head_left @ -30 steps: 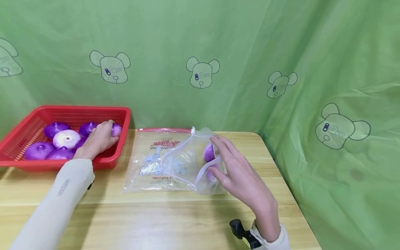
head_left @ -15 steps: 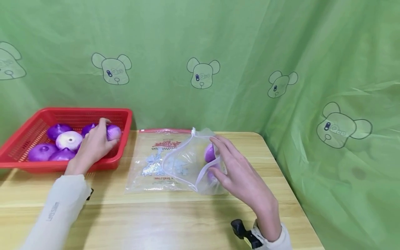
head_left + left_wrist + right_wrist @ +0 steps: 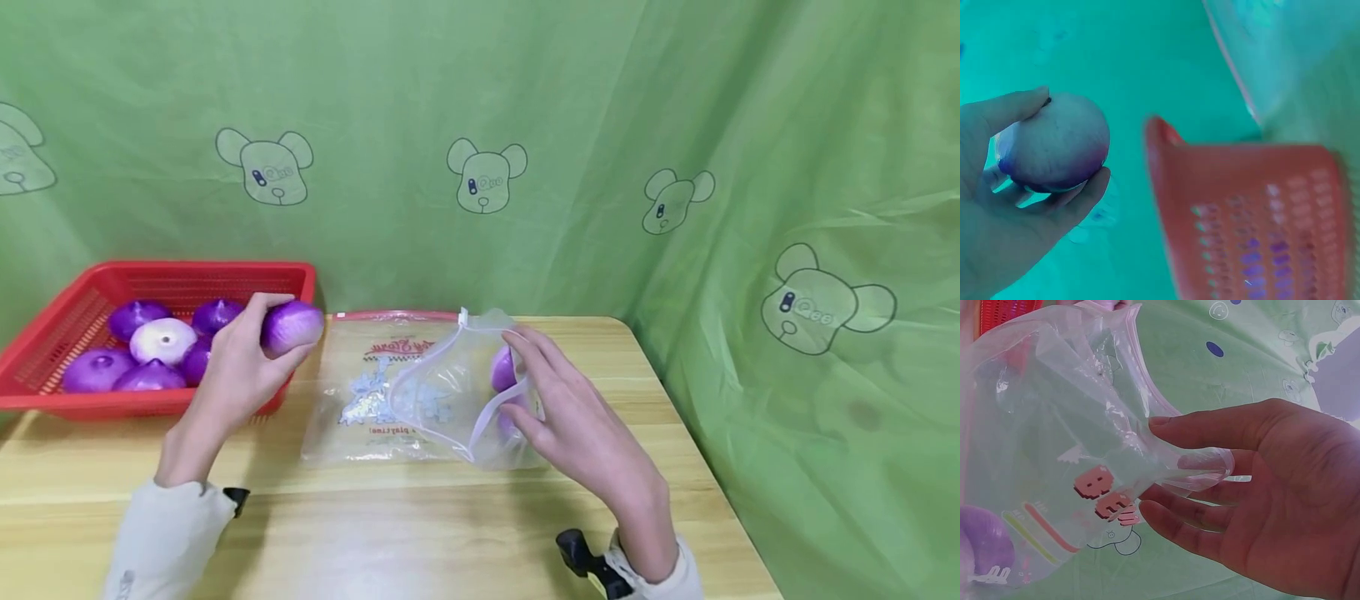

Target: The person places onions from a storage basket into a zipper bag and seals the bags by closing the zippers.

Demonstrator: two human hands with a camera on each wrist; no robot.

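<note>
Purple onion (image 3: 294,327) near the right rim of a red basket (image 3: 202,267), gripped by the fingers of your left hand (image 3: 238,367); your right hand (image 3: 592,429) pinches the lip of a clear zip bag (image 3: 1054,434) holding another onion (image 3: 503,369).

Green printed sheeting (image 3: 570,92) hangs behind a wooden table (image 3: 420,525).

The onion (image 3: 292,327) I hold toward nine o'clock looks smooth, with a soft sheen. Farther out at nine, the basket (image 3: 187,283) is perforated, smooth red plastic. Near centre, toward six, the open bag (image 3: 1035,437) is thin, see-through plastic, shiny along its creases. The table (image 3: 420,533) has smooth, glossy wood grain. My eight-o'clock sleeve (image 3: 165,533) is matt cloth; the twelve-o'clock curtain (image 3: 375,242) is wrinkled, faintly shiny sheeting.
</note>
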